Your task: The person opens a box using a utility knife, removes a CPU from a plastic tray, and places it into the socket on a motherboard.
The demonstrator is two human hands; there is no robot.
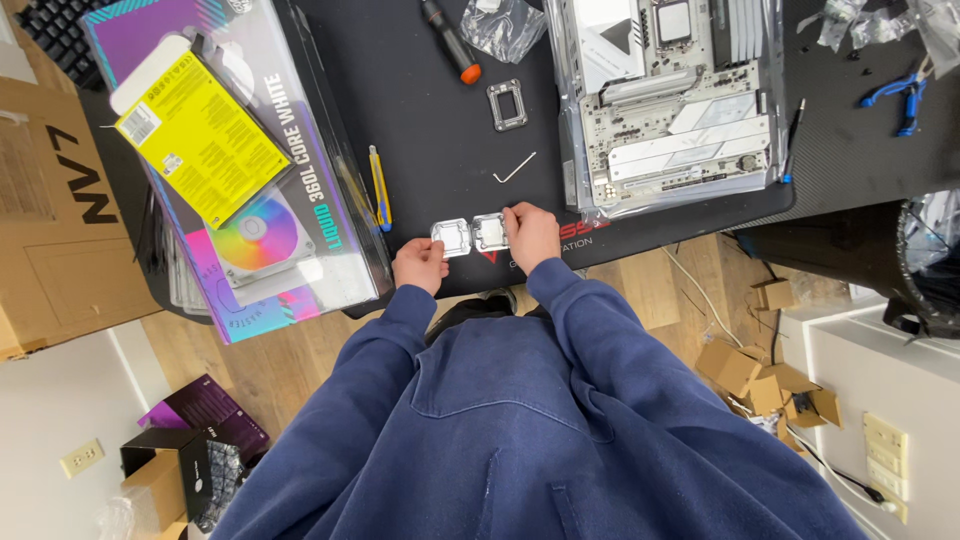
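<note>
While both hands (420, 263) (532, 235) hold 1 open clamshell (470, 236): 1 mobo (680, 100), 1 hex key (514, 168).

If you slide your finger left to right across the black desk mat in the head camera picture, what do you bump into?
Big cooler box → yellow-and-blue pen → clear plastic clamshell held by left hand and right hand → white motherboard → blue-handled pliers.

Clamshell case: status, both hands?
Left hand on left half of open clear clamshell case, right hand on right half. Case flat on black mat. Hex key nearby, clear.
</note>
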